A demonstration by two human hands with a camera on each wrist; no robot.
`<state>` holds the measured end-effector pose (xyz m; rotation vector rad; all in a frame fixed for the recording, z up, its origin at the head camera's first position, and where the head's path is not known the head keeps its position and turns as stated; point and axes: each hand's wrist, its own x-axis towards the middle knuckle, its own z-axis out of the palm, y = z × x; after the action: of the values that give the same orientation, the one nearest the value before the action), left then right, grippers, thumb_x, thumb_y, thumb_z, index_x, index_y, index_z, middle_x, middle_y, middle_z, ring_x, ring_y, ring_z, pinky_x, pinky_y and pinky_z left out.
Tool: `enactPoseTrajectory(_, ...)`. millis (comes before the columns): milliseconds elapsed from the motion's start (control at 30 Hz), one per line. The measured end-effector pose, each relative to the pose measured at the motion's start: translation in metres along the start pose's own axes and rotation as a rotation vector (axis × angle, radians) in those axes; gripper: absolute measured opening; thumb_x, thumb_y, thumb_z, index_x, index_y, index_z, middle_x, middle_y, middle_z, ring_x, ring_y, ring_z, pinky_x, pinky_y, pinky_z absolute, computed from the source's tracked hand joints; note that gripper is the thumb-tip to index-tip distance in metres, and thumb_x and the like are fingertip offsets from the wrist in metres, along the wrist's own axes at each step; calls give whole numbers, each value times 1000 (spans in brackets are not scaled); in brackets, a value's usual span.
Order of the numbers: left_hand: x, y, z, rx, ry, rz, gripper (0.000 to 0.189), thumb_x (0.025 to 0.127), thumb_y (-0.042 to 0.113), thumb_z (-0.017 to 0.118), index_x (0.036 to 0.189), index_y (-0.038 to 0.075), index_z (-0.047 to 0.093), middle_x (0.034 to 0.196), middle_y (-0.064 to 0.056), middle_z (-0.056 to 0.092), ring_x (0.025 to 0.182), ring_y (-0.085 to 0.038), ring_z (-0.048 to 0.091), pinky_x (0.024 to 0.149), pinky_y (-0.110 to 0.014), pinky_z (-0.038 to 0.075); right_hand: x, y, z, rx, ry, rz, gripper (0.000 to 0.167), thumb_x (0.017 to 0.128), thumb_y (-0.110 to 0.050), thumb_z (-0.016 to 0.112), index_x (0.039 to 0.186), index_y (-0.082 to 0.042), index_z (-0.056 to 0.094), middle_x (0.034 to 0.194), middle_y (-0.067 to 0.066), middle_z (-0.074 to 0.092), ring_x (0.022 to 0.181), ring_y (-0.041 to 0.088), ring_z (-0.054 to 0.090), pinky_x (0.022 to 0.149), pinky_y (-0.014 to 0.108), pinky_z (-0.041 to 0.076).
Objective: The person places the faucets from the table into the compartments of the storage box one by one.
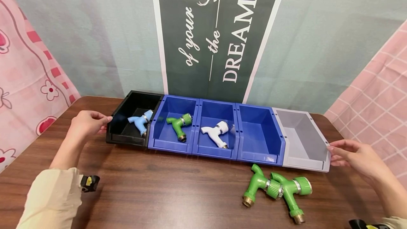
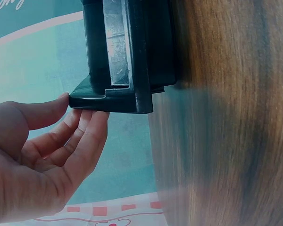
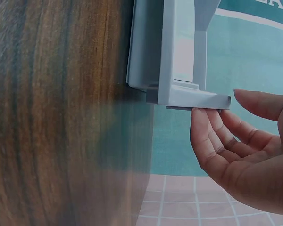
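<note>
Grey-green cloth [image 1: 95,48] hangs behind a brown wood-grain tabletop [image 1: 159,190], with a dark lettered panel [image 1: 175,70] down its middle. Between the two hands stands a row of five bins [image 1: 213,152], rims touching side by side. Left grip [image 1: 87,123] pinches the outer edge of the black bin [image 1: 127,139], thumb at the lip and fingers curled against the side. Right grip [image 1: 359,156] does likewise on the gray bin [image 1: 308,164], fingertips against its outer side and thumb at the lip's edge. Just inward of the left grip, a light blue faucet [image 1: 139,121] lies in the black bin. Next toward the right grip come a blue bin [image 1: 168,146] with a green faucet [image 1: 178,124], then one with a white faucet [image 1: 214,133], then a third blue bin [image 1: 254,126] that adjoins the gray one. Nearer the wearer and inward of the right grip, two more green faucets [image 1: 289,188] lie overlapping in view, just before the front lips of the third blue bin and the gray bin. Wood stretches from the left grip across to this pair, giving room in front of the row. Outward of the left grip, a band of tabletop runs to its edge; past it hangs patterned pink cloth [image 1: 19,91]. Beyond the right grip, checked pink cloth [image 1: 375,80] hangs by the other edge.
</note>
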<state>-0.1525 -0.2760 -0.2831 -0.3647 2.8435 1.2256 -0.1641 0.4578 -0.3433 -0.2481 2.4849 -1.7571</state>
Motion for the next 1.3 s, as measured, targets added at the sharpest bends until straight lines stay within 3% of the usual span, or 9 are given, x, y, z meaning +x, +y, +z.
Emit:
enactPoseTrajectory(233, 0, -1, 1, 17, 19, 7, 42, 92, 28, 56, 101, -13, 57, 68, -4, 60, 61, -11, 59, 56, -24, 52, -7, -25, 11, -31, 39, 6, 25, 92, 2, 50, 94, -18, 66, 84, -2, 67, 68, 18, 66, 58, 33, 54)
enactPoseTrajectory(467, 0, -1, 2, 35, 23, 8, 43, 92, 29, 55, 101, -12, 58, 73, -8, 62, 63, -12, 60, 57, -24, 52, -19, -73, 38, -39, 74, -8, 33, 89, 7, 51, 89, -21, 67, 79, -1, 66, 65, 15, 65, 55, 28, 53)
enactPoseTrajectory(700, -2, 0, 2, 46, 46, 27, 42, 91, 28, 56, 100, -13, 59, 70, -6, 63, 62, -13, 61, 56, -25, 52, -22, -76, 41, -69, 38, -70, 29, 88, 10, 51, 91, -13, 67, 78, 2, 67, 65, 16, 64, 54, 29, 53)
enactPoseTrajectory(933, -2, -1, 3, 46, 56, 33, 42, 91, 28, 56, 100, -13, 59, 71, -8, 64, 63, -13, 62, 55, -24, 52, -25, -79, 46, -75, 3, -107, 33, 87, 14, 48, 91, -13, 67, 80, 2, 67, 64, 15, 64, 53, 28, 53)
enactPoseTrajectory(1133, -1, -2, 3, 47, 53, 29, 42, 91, 29, 56, 100, -12, 59, 72, -8, 64, 63, -14, 62, 56, -26, 53, -28, -76, 50, -22, -78, -126, 40, 86, 19, 43, 94, -12, 67, 84, 2, 68, 68, 14, 64, 54, 29, 53)
enactPoseTrajectory(1300, -1, -3, 3, 42, 49, 32, 42, 91, 29, 56, 100, -12, 59, 74, -10, 63, 64, -14, 61, 56, -26, 53, -29, -72, 53, -65, -145, -118, 39, 87, 17, 43, 98, -14, 65, 85, 3, 68, 71, 13, 64, 57, 30, 54)
